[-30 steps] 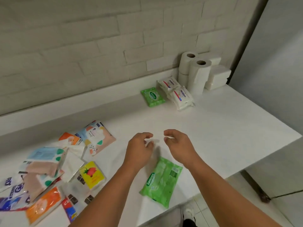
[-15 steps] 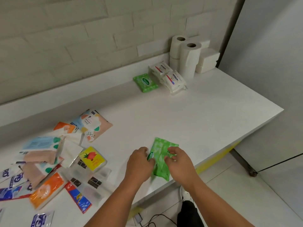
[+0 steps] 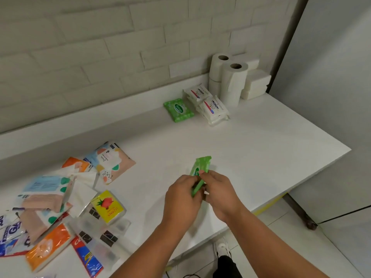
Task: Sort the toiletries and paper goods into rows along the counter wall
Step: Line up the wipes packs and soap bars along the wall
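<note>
A green wipes pack (image 3: 201,165) is lifted on edge above the white counter (image 3: 261,141), near its front. My left hand (image 3: 181,199) and my right hand (image 3: 217,190) both grip its lower part. By the wall lies a second green wipes pack (image 3: 178,109), next to two white wipes packs (image 3: 208,104). Two toilet paper rolls (image 3: 230,77) and stacked white napkin packs (image 3: 256,85) stand in the back right corner.
A loose pile of tissue packs and sachets (image 3: 50,201) covers the left of the counter, with a yellow strawberry pack (image 3: 107,206) and a patterned pack (image 3: 111,161) among them. The counter's front edge runs just under my forearms. A shoe (image 3: 221,247) shows on the floor below.
Both hands came down on the green wipes pack, took hold of it and raised it from lying flat to standing on edge. The camera dipped and shifted.
</note>
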{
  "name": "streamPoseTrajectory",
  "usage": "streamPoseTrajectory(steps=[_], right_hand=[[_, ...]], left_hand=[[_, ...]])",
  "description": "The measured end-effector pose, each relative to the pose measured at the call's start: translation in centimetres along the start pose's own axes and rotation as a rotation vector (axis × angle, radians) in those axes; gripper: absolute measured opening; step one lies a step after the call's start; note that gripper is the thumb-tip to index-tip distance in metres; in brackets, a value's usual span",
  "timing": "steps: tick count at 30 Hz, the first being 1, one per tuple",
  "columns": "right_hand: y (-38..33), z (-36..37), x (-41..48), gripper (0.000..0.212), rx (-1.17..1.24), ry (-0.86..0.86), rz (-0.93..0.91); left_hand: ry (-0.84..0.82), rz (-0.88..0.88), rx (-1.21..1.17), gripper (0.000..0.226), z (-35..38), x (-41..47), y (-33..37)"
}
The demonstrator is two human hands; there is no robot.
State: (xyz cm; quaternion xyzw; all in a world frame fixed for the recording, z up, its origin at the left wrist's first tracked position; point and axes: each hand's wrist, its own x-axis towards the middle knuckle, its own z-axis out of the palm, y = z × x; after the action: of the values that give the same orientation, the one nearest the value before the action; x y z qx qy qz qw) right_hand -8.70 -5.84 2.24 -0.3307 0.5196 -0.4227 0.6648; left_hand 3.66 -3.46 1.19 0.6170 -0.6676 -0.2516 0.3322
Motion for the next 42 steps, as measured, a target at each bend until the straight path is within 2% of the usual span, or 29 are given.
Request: streamPoseTrajectory(steps=[4, 6, 9, 11, 14, 17, 23, 28, 32, 37, 42], right_hand=[[-1.2, -1.0, 2.8, 0.025, -0.046, 0.056, 0.007], [-1.9, -1.7, 4.1, 0.028, -0.031, 0.055, 0.037], [-3.2, -2.4, 6.8, 0.029, -0.044, 0.062, 0.048], [-4.3, -2.7, 8.8, 0.027, -0.082, 0.074, 0.034], [-6.1, -3.0, 11.6, 0.025, -0.129, 0.030, 0.033], [-7.7, -3.1, 14.6, 0.023, -0.209, -0.018, 0.024], [-10.1, -1.9, 21.0, 0.026, -0.412, -0.131, -0.056], [-11.2, -0.4, 25.9, 0.033, -0.608, -0.205, -0.157], [-12.3, 1.6, 29.6, 0.049, -0.859, -0.172, -0.239], [-13.7, 3.2, 32.3, 0.036, -1.002, -0.132, -0.269], [-13.7, 3.6, 34.1, 0.032, -1.018, -0.143, -0.158]], left_hand=[[-0.155, 0.049, 0.014, 0.037, 0.6, 1.9, -0.3], [-0.180, 0.046, -0.010, 0.036, 0.4, 3.3, -0.6], [-0.008, -0.072, -0.025, 0.035, 0.3, 6.0, -1.3], [0.088, -0.256, -0.056, 0.036, 0.2, 7.9, -1.6], [0.006, -0.489, -0.337, 0.021, 0.1, 10.5, -1.8], [-0.037, -0.553, -0.538, 0.012, 0.3, 12.8, -1.4], [0.156, -0.613, -0.607, 0.010, 0.9, 18.6, -2.6], [0.310, -0.611, -0.525, 0.012, 0.7, 24.4, -4.2], [0.336, -0.617, -0.342, 0.031, 0.3, 28.9, -6.0], [0.326, -0.630, -0.260, 0.039, 0.8, 33.2, -8.1], [0.350, -0.658, -0.184, 0.031, 1.6, 35.0, -9.3]])
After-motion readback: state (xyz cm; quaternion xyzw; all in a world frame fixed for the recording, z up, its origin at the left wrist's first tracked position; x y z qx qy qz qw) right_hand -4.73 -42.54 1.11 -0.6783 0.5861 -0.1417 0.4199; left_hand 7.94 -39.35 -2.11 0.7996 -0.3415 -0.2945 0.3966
